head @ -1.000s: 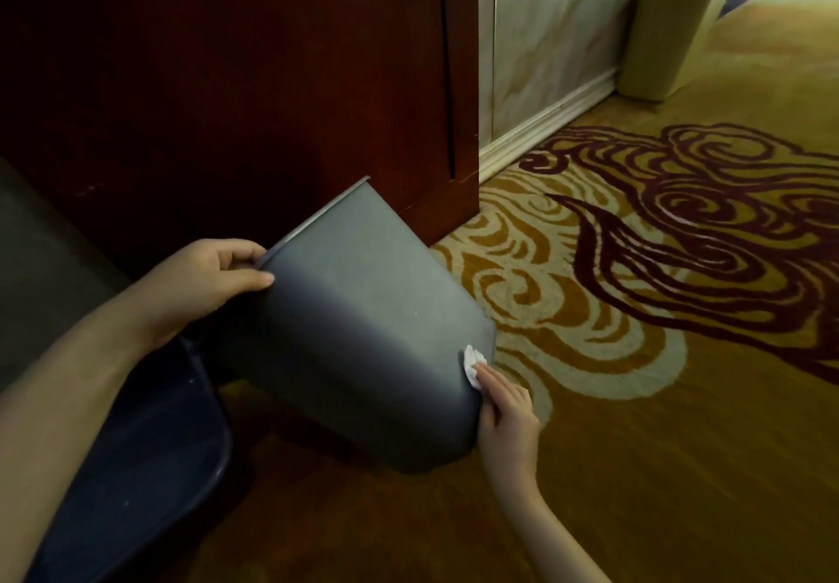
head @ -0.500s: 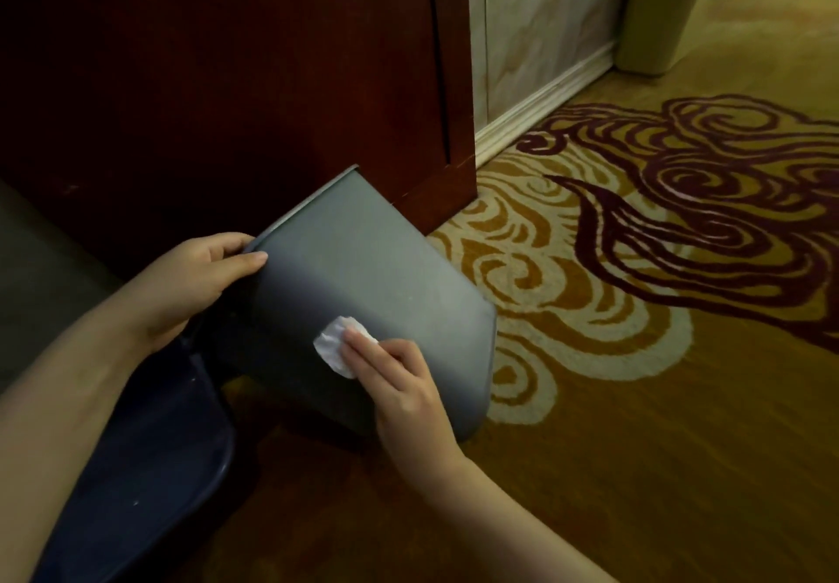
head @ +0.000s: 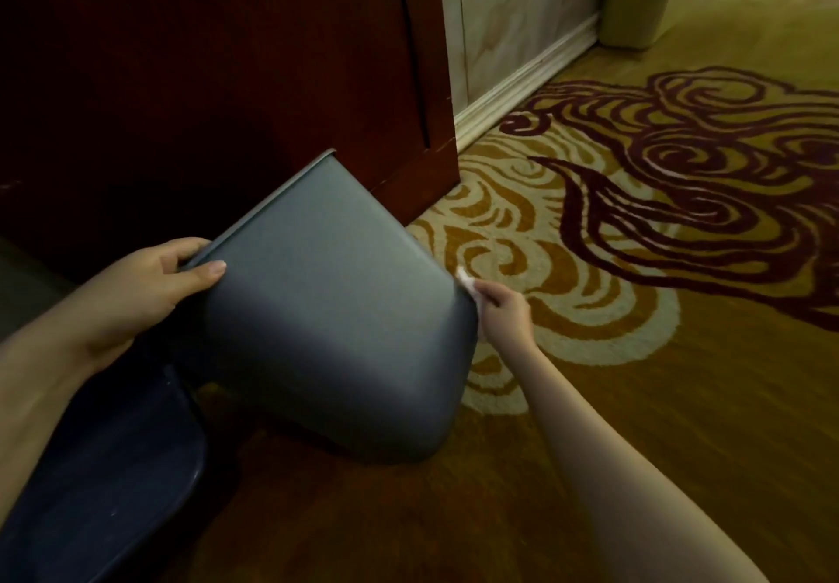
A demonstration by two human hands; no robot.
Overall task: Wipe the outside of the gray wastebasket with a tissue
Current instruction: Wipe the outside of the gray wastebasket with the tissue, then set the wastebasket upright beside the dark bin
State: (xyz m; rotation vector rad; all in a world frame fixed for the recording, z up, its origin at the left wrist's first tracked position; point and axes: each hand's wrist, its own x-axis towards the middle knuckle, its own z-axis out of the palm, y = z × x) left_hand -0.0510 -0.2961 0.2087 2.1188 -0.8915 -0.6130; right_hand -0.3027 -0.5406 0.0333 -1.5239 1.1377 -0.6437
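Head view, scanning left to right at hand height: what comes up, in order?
Left hand gripping the rim → gray wastebasket, tilted → tissue at its right edge → right hand → swirl-patterned carpet.

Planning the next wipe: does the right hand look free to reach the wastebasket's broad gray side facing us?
Probably yes. The right hand with the tissue is at the wastebasket edge, the side bare; the left hand grips only the rim.

The left hand [head: 150,285] grips the tilted gray wastebasket [head: 336,310] at its rim; the right hand [head: 501,312] presses a tissue [head: 465,280] against its side.
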